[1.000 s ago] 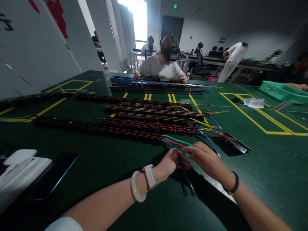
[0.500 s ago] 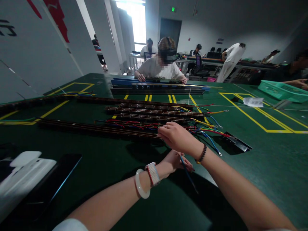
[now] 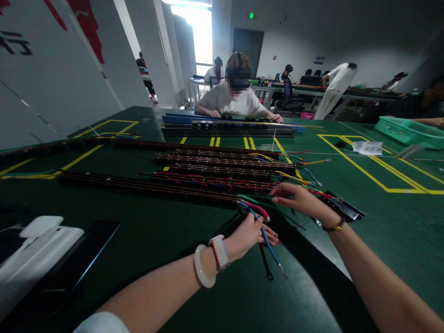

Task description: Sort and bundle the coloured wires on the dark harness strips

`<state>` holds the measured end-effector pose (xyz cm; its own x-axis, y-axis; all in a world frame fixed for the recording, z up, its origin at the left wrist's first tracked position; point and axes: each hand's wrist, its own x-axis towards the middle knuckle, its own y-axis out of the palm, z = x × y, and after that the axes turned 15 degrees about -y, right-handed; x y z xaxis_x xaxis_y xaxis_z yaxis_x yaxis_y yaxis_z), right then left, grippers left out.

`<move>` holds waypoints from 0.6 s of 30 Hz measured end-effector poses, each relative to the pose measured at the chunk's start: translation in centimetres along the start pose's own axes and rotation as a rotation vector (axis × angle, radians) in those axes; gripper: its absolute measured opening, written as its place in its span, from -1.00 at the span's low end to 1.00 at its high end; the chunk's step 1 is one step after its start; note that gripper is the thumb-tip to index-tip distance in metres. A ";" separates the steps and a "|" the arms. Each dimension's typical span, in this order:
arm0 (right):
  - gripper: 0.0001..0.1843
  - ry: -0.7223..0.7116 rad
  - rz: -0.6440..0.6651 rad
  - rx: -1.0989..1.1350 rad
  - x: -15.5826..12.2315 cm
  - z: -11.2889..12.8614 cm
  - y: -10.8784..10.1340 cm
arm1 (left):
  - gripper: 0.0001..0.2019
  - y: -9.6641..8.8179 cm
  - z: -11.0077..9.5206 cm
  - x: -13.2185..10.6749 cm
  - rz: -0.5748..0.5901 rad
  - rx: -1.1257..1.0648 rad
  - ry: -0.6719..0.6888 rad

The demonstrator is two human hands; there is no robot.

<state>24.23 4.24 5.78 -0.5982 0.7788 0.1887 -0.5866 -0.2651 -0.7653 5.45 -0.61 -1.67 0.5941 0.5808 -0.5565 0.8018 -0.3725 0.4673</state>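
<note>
My left hand (image 3: 251,233) is at the near end of a long dark bar with copper-coloured strips (image 3: 173,188). A blue wire (image 3: 269,243) passes between its thumb and fingers, the bare lug end hanging beyond them. A short red wire (image 3: 261,210) and a green wire (image 3: 250,200) come out of the same bar end, just above that hand. To the right, my right hand (image 3: 296,198) hovers over the green wire, thumb and fingers slightly apart, with nothing visible between them. Behind it lies a bar with twisted red and blue wires (image 3: 215,181), partly covered by the hand.
More wired bars (image 3: 225,159) lie behind on the green table (image 3: 347,259). A metal piece (image 3: 347,208) is at right, near a green basket (image 3: 409,132) and white paper (image 3: 367,148). A dark tablet-like slab (image 3: 93,245) lies at left. A co-worker (image 3: 239,99) sits opposite.
My right hand has moved right, off the bar, uncovering the green and red wires at its end. My left hand stays with the blue wire, nearly in place.
</note>
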 end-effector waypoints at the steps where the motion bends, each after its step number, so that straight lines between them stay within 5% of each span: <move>1: -0.61 0.010 -0.017 0.007 -0.3 -0.8 0.8 | -0.91 0.1 -0.1 -0.3 -0.015 0.000 0.007; 7: -0.55 0.028 0.058 0.097 -2.0 -3.1 3.9 | -0.88 0.2 -0.5 -1.6 -0.055 0.116 0.011; 13: -0.54 0.033 0.036 0.109 -2.2 -3.2 4.0 | -0.77 -0.8 -1.6 -2.7 -0.063 0.371 -0.099; 18: -0.58 0.001 0.023 0.115 -2.2 -3.3 4.1 | -0.66 -2.7 -3.5 -3.8 0.064 0.600 -0.129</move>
<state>24.93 3.34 0.19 -0.6117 0.7723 0.1717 -0.6319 -0.3463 -0.6934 0.82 0.76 1.57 0.6151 0.4655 -0.6363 0.6382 -0.7679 0.0552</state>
